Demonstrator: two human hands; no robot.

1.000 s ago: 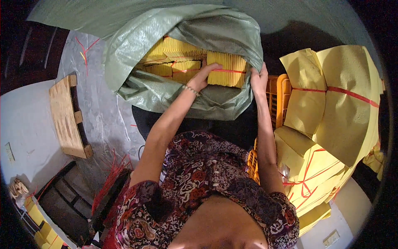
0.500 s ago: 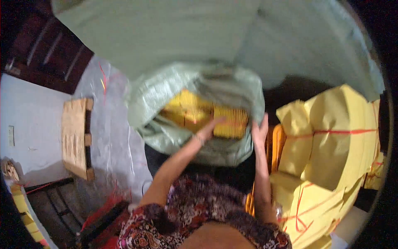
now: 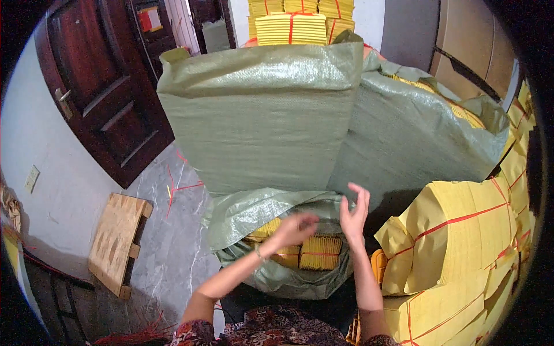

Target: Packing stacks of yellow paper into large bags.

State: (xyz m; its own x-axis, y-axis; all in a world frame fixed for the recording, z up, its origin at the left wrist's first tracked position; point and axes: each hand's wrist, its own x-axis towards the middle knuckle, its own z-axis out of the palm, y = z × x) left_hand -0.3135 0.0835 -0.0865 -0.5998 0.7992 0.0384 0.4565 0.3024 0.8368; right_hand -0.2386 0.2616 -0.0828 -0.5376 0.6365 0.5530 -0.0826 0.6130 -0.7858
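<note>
my left hand [image 3: 296, 229]: blurred above yellow bundles [image 3: 321, 252], cannot tell its grip | my right hand [image 3: 354, 218]: fingers spread, released, near the open green sack [image 3: 234, 221]

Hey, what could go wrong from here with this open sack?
The sack has a soft, folded rim, and neither the left hand nor the right hand seems to grip it, so it might sag over the yellow bundles. The tied yellow sheets stand near the right forearm and could get bumped. The loose red strap on the floor might catch a foot.
</note>
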